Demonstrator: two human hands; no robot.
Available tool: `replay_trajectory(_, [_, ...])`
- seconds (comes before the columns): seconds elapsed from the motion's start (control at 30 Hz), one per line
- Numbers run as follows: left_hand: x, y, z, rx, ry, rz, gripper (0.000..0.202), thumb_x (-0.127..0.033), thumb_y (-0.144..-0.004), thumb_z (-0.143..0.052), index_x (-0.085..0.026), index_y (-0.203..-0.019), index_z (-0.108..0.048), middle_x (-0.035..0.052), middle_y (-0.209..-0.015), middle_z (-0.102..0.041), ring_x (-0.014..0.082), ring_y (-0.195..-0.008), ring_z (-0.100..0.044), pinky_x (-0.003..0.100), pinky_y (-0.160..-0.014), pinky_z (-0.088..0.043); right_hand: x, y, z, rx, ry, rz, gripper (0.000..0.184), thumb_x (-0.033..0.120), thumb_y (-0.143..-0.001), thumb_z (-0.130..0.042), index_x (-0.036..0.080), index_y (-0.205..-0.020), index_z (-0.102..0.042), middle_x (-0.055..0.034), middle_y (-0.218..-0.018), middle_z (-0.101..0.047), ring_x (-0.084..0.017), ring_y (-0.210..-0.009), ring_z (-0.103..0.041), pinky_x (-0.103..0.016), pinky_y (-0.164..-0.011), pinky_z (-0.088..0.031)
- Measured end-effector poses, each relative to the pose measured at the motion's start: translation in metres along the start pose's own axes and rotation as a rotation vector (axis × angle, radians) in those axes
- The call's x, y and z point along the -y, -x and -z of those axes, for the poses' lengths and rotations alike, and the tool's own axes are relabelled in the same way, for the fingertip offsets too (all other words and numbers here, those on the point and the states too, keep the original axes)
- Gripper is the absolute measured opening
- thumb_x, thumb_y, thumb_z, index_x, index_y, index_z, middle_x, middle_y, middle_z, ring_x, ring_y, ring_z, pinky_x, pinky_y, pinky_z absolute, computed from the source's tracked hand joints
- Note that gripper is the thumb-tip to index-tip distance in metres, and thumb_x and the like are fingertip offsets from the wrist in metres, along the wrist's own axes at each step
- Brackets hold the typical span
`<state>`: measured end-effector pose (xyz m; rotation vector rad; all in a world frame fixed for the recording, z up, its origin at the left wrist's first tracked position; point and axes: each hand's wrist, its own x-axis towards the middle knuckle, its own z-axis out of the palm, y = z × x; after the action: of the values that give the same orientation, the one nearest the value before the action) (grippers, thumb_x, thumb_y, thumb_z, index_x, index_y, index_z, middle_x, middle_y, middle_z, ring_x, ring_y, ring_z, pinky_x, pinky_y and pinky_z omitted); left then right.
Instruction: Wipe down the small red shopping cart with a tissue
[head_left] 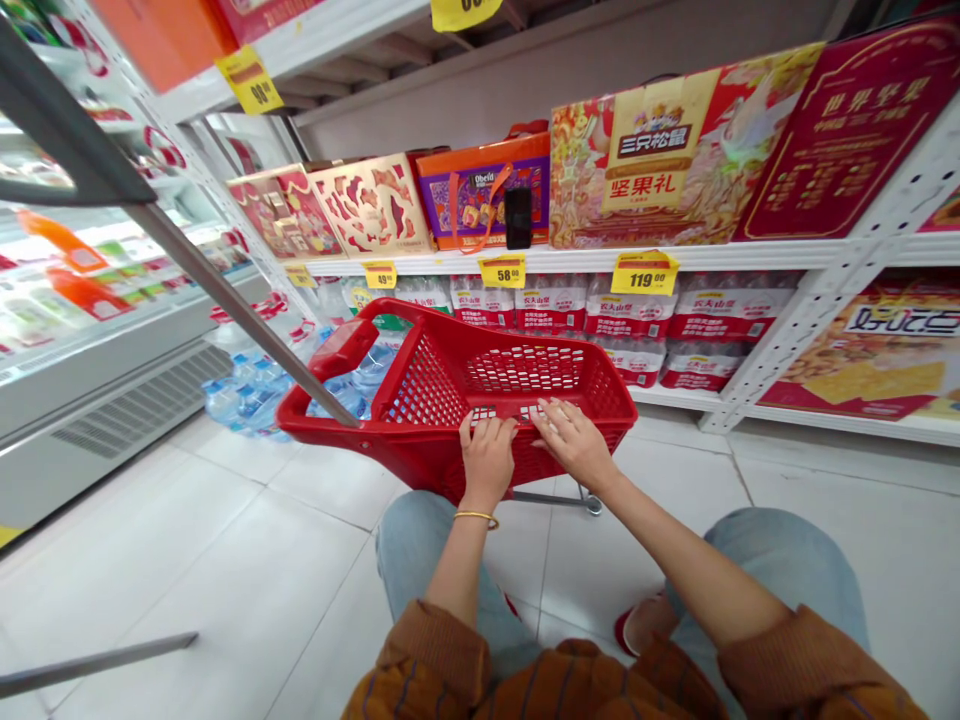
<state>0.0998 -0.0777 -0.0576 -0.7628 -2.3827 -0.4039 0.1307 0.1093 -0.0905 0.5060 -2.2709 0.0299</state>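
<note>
A red plastic shopping cart (420, 430) with slotted basket walls stands in front of me, its handle end toward the left. My left hand (487, 455), with a gold bangle at the wrist, is closed over the basket's near rim. Close beside it, my right hand (576, 440) has its fingers hooked over the same rim, with a ring on one finger. The fingertips of both hands reach inside the basket. Nothing shows in the visible part of the basket. Part of the basket floor is hidden by the near wall and my hands.
Behind the cart, a white shelf (720, 258) carries gift boxes (667, 160) and a dark phone-like object (518, 218). Packed water bottles (551, 303) fill the level below. A refrigerated case (112, 400) stands left. A grey metal pole (247, 310) crosses diagonally at the left.
</note>
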Motion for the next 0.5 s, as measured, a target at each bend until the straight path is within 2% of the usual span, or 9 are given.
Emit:
replay_trajectory(0.13, [0.002,0.000,-0.001,0.011,-0.002,-0.011,0.025,-0.025,-0.096,-0.042,-0.024,-0.102,-0.066,0.0026,-0.087,-0.068,0.0186,-0.090,-0.059,0.043,-0.110,-0.022,-0.002,0.004,-0.002,-0.033,0.032,0.033,0.046,0.026,-0.091,-0.057,0.018,-0.135,-0.050,-0.0130,-0.128,-0.061,-0.026,-0.123,-0.052,-0.044,-0.101,-0.047])
replay_trajectory(0.3, [0.006,0.001,-0.001,0.011,0.008,-0.029,0.025,-0.026,-0.096,-0.041,-0.024,-0.102,-0.065,0.0016,-0.087,-0.068,0.0179,-0.090,-0.059,0.042,-0.109,-0.021,-0.008,0.010,-0.004,-0.069,0.012,0.068,0.047,0.023,-0.090,-0.059,0.016,-0.136,-0.049,-0.0145,-0.127,-0.062,-0.025,-0.120,-0.054,-0.043,-0.100,-0.047])
replay_trajectory(0.5, [0.008,-0.001,0.000,0.023,0.054,-0.016,0.023,-0.026,-0.095,-0.044,-0.026,-0.101,-0.066,0.0012,-0.088,-0.069,0.0179,-0.091,-0.059,0.041,-0.108,-0.023,-0.017,0.018,-0.001,-0.042,-0.002,0.073,0.048,0.022,-0.090,-0.059,0.018,-0.136,-0.048,-0.0134,-0.126,-0.063,-0.023,-0.117,-0.056,-0.041,-0.099,-0.049])
